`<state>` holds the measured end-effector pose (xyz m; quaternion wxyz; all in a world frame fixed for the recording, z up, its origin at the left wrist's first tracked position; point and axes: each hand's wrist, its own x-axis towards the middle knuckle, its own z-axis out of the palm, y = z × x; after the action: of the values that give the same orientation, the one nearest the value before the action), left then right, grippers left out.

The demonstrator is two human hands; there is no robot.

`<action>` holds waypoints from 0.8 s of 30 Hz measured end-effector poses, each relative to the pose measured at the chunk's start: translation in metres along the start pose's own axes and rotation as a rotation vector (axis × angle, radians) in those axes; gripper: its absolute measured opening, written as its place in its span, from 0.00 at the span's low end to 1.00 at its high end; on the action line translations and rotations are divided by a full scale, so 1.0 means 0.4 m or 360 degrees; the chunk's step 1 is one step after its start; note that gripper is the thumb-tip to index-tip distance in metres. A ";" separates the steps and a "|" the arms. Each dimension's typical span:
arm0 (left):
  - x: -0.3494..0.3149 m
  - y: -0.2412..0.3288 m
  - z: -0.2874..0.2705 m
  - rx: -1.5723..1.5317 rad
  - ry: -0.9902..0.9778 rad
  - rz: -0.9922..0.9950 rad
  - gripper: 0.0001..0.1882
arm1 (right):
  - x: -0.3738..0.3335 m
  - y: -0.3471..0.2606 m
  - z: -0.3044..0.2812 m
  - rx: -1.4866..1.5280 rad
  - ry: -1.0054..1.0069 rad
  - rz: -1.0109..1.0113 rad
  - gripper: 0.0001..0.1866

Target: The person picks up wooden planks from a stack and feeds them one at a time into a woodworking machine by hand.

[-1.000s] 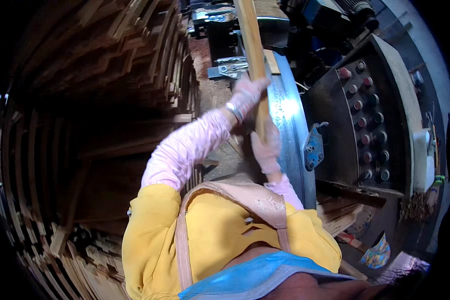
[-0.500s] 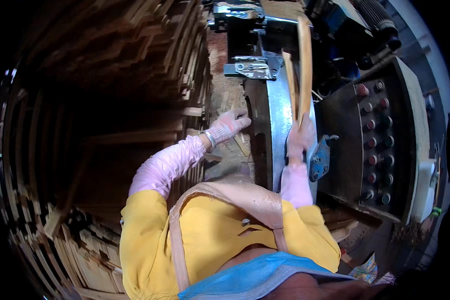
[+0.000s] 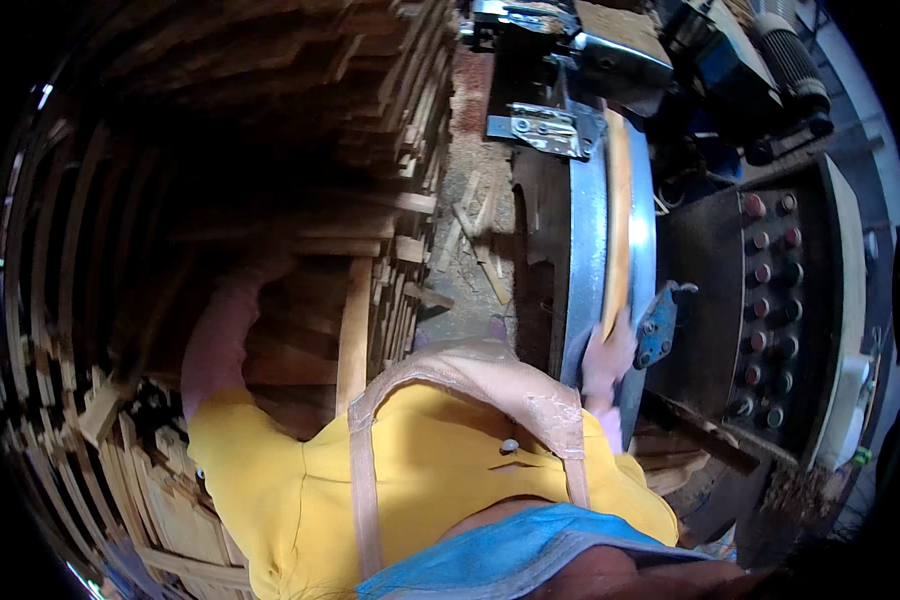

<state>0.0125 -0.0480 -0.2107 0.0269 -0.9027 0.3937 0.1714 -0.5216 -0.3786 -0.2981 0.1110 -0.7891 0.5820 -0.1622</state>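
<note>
While stacked boards are seen around the left hand, whose grip cannot be made out, a metal surface is overlaid lengthwise, ahead of the right hand, by a wooden strip pointed forward, its near end grasped by that hand.

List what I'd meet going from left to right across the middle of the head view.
Blurred left hand, pale board, loose offcuts, right hand on the near end of a wooden strip, blue metal bracket, button panel.
</note>
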 end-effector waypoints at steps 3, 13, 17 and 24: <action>0.049 -0.149 0.060 -0.0033 0.0293 -0.0046 0.31 | -0.140 0.019 -0.043 -0.0168 -0.0135 0.0165 0.33; 0.007 0.177 -0.151 -0.0020 0.0406 0.0463 0.27 | 0.285 -0.084 0.113 -0.0315 0.0397 -0.0343 0.24; 0.036 0.407 -0.329 -0.0449 0.0825 0.0614 0.30 | 0.442 -0.206 0.095 -0.0434 -0.0150 -0.0337 0.21; 0.300 0.787 -0.412 -0.1654 0.0764 0.0848 0.30 | 0.430 -0.400 0.078 0.1003 -0.0178 -0.0915 0.27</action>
<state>-0.0910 -0.3794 -0.0681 -0.5478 -0.6822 0.4655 0.1337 -0.3217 -0.4956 -0.2469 0.3283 -0.8543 0.2536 -0.3132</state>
